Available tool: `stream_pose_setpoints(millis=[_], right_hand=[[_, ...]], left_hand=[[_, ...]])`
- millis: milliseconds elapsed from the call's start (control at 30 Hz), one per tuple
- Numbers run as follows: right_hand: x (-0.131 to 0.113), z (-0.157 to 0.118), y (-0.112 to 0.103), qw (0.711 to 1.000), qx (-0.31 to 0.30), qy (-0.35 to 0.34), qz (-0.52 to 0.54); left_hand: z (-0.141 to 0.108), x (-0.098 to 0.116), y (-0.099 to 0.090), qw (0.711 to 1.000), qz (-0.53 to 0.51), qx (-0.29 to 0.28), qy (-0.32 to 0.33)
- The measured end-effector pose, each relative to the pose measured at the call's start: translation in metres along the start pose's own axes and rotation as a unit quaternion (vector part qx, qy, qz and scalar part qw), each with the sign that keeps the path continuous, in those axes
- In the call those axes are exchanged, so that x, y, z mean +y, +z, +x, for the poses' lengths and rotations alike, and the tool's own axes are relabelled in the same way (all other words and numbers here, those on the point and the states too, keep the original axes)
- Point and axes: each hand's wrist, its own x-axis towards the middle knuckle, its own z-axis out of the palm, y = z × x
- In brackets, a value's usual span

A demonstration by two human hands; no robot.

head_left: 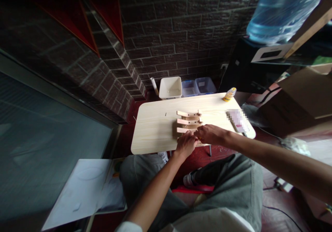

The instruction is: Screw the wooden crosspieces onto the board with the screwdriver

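On the light wooden table (155,130) sits a small wooden assembly (189,122) with several parallel slats, dark round spots along them and upright ends at the right. My left hand (186,144) is closed around its near end, with the fingers curled over the wood. Right beside it, my right hand (209,134) is closed in a pinch at the near right corner of the assembly, fingertips close to those of my left hand. Whatever is between the right fingertips is hidden. A small dark thin piece (166,114) lies on the tabletop left of the slats.
A clear bottle with yellow parts (229,94) stands at the table's far right corner. A flat pinkish packet (238,121) lies near the right edge. Behind the table are a white bin (170,87) and blue plastic boxes (197,87). My knees are under the near edge.
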Motion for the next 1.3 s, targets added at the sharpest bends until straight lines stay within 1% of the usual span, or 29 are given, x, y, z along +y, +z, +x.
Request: stream_pose_setpoints(millis=[233,433,667,800,1000,1100,1300], right_hand=[[0.001,-0.001,-0.001,1.0,-0.005,0.008,0.0],[0.001,0.0,-0.003,1.0,-0.008,0.011,-0.005],[0.0,0.0,-0.005,1.0,-0.013,0.011,0.002],[-0.003,0.001,-0.011,0.999,-0.021,0.023,0.006],[-0.01,0.003,-0.024,0.999,-0.035,0.033,-0.002],[-0.011,0.003,-0.025,0.999,-0.038,0.034,-0.006],[-0.008,0.004,-0.019,0.999,-0.029,0.026,-0.005]], left_hand=[[0.0,-0.002,-0.001,1.0,0.001,-0.001,0.017],[-0.001,-0.001,0.0,1.0,0.008,-0.006,-0.003],[-0.002,-0.001,0.002,1.0,0.008,0.006,-0.003],[-0.002,0.0,0.002,1.0,0.016,0.014,0.008],[-0.004,-0.003,0.01,0.998,0.014,0.047,0.027],[-0.004,-0.002,0.011,0.999,0.013,0.038,0.017],[-0.002,-0.001,0.003,1.0,0.017,-0.011,-0.005]])
